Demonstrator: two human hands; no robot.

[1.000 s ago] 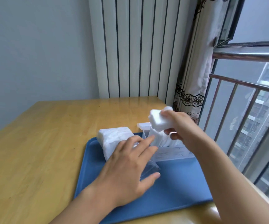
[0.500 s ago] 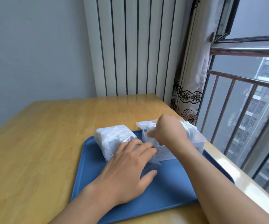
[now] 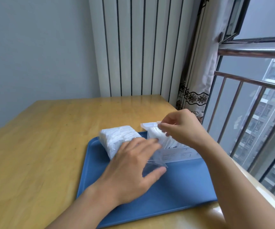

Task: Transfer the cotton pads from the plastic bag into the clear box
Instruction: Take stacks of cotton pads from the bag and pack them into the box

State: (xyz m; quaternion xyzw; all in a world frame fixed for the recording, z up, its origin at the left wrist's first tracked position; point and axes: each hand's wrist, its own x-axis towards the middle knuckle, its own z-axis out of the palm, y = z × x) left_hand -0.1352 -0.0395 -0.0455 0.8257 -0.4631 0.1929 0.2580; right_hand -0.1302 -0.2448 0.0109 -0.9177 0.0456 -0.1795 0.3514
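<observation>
right hand fingers curl above the cotton pads standing in the clear box; whether they pinch one, cannot tell. left hand, fingers straight, presses the plastic bag left of the box, on the blue tray.

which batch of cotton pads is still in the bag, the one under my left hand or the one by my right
The one under your left hand: that stack of cotton pads lies wrapped in the plastic bag. The pads by your right hand stand upright in the clear box.

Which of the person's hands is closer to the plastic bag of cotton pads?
Left. The left hand rests on the plastic bag; the right hand is over the clear box beside it.
</observation>
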